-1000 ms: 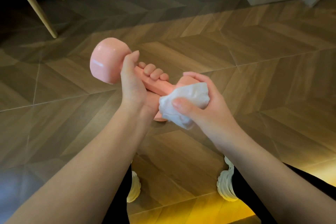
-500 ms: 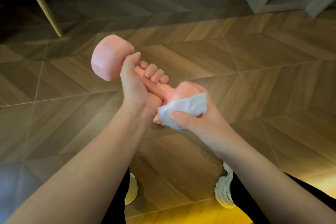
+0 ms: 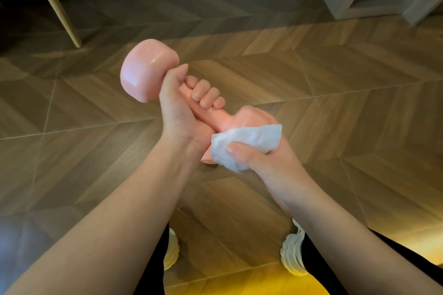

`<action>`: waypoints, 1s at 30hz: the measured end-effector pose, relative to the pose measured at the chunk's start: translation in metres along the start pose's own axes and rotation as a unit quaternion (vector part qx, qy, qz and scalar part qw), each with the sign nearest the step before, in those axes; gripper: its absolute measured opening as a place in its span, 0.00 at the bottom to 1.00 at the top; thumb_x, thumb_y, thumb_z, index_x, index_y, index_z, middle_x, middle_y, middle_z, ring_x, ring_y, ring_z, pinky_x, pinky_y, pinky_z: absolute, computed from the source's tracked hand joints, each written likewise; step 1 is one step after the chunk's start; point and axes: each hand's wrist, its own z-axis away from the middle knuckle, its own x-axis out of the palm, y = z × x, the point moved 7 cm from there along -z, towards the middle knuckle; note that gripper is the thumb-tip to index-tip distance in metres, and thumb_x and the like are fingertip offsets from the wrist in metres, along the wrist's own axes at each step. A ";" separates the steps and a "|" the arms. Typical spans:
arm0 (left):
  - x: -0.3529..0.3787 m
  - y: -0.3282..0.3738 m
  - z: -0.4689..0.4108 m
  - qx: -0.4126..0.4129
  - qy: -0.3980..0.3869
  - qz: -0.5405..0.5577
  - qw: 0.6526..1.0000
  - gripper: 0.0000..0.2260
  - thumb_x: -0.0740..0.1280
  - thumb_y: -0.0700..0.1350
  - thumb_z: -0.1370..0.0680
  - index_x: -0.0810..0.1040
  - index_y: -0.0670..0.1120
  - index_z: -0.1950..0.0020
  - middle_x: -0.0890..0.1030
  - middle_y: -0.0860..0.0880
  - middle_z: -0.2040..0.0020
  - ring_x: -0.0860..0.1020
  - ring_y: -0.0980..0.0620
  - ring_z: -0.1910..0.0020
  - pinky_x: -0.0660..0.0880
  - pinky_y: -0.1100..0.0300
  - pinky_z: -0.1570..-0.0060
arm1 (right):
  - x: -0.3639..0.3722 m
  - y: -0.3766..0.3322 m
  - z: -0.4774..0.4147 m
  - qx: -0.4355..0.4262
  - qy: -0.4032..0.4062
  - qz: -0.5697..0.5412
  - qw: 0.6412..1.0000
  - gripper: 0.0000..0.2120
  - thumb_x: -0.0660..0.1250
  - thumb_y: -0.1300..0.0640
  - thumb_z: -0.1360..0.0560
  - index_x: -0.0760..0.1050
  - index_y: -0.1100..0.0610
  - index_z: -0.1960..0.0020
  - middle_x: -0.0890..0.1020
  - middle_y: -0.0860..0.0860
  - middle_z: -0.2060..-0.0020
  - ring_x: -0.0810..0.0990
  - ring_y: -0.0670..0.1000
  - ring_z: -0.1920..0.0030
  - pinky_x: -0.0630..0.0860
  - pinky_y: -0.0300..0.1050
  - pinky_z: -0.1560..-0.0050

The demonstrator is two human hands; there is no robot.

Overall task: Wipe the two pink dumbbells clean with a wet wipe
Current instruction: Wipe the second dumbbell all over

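Floor (image 3: 335, 84) is lying open, chair legs (image 3: 60, 14) far left; left hand (image 3: 182, 115) is gripping dumbbell (image 3: 146, 67), right hand (image 3: 263, 158) clutching wipe (image 3: 247, 141) against it.

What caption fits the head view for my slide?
The left hand grips a pink dumbbell by its handle while the right hand presses a wet wipe against its near end.

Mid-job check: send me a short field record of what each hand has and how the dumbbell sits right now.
left grip: holds the pink dumbbell by its handle, above the floor
right grip: presses the wet wipe round the dumbbell's lower head
tilt: far head up-left, near head lower-right
second dumbbell: not in view
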 end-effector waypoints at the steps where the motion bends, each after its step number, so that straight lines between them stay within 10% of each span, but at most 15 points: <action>1: -0.001 -0.001 0.000 -0.003 0.007 0.001 1.000 0.16 0.63 0.48 0.23 0.64 0.48 0.69 0.61 0.53 0.75 0.61 0.55 0.77 0.64 0.61 0.75 | 0.001 -0.003 -0.002 -0.019 0.006 0.013 1.000 0.24 0.72 0.60 0.32 0.68 0.69 0.42 0.74 0.56 0.57 0.75 0.51 0.57 0.73 0.43 0.58; 10: -0.009 -0.013 -0.001 -0.036 0.080 0.006 0.996 0.15 0.67 0.48 0.24 0.65 0.48 0.66 0.65 0.52 0.74 0.65 0.54 0.77 0.68 0.62 0.73 | -0.010 -0.005 0.003 -0.060 0.124 0.068 0.988 0.25 0.75 0.54 0.35 0.70 0.51 0.41 0.82 0.37 0.56 0.82 0.41 0.53 0.78 0.36 0.58; 14: -0.008 -0.007 -0.001 -0.013 0.068 -0.020 0.997 0.15 0.65 0.47 0.23 0.63 0.48 0.67 0.62 0.52 0.75 0.62 0.53 0.78 0.66 0.63 0.74 | -0.013 0.009 0.000 0.023 0.136 -0.048 0.989 0.21 0.72 0.47 0.30 0.74 0.50 0.39 0.83 0.53 0.45 0.83 0.56 0.43 0.80 0.60 0.43; 22: -0.004 -0.001 0.000 0.003 0.043 -0.009 0.999 0.15 0.65 0.48 0.23 0.65 0.48 0.67 0.63 0.53 0.75 0.64 0.54 0.78 0.66 0.62 0.74 | 0.008 0.009 0.001 0.091 -0.034 -0.105 0.990 0.21 0.71 0.53 0.29 0.74 0.61 0.40 0.83 0.58 0.53 0.82 0.57 0.53 0.80 0.51 0.55; 28: -0.002 -0.005 0.001 -0.007 0.045 -0.028 0.999 0.15 0.64 0.46 0.22 0.63 0.49 0.67 0.61 0.53 0.75 0.62 0.54 0.78 0.66 0.62 0.75 | -0.001 -0.005 -0.002 -0.001 0.030 0.016 0.999 0.21 0.75 0.53 0.35 0.69 0.59 0.50 0.79 0.47 0.62 0.77 0.51 0.59 0.76 0.48 0.55; 30: 0.000 -0.004 0.001 0.000 0.034 -0.040 0.999 0.15 0.63 0.45 0.22 0.62 0.49 0.67 0.60 0.53 0.75 0.60 0.54 0.78 0.65 0.63 0.75 | -0.002 0.000 0.000 0.032 0.068 -0.012 0.997 0.23 0.72 0.49 0.30 0.72 0.61 0.42 0.84 0.54 0.50 0.82 0.56 0.48 0.79 0.57 0.46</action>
